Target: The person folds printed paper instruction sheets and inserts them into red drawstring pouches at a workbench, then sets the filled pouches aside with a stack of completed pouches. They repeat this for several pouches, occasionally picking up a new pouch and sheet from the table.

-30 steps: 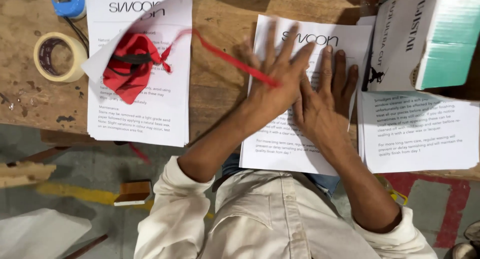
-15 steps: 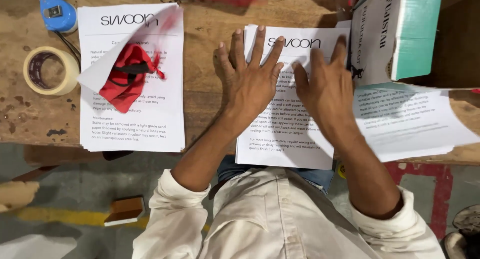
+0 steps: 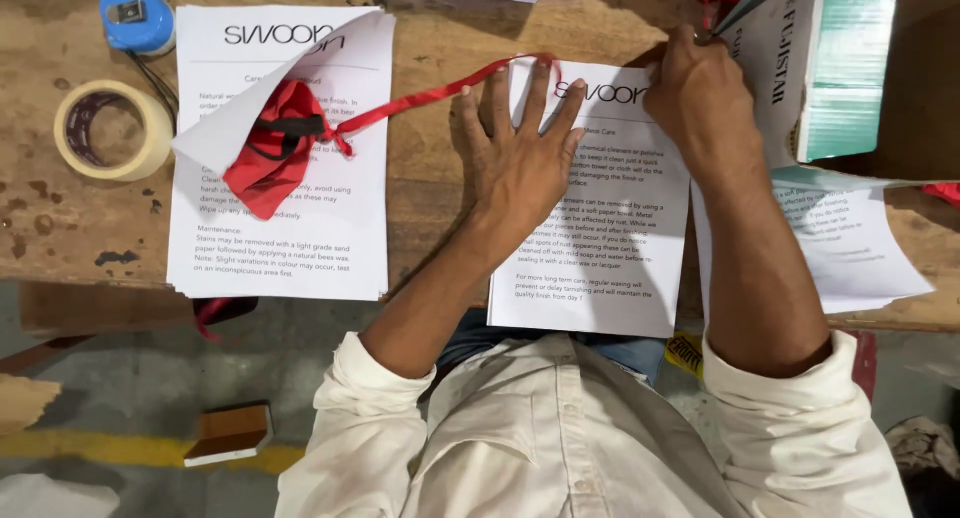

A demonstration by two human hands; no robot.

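We see the left hand spread wide and flat on the white printed paper sheet; the right hand pinches its top corner, with the thin red ribbon left of both.

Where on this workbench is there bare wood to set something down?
Bare wood lies between the left paper stack and the middle sheet, crossed by a red ribbon, and below the tape roll. Crowded around the right hand near the box.

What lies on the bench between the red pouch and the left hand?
In the head view, a red ribbon runs from the red pouch over bare wooden bench toward the left hand.
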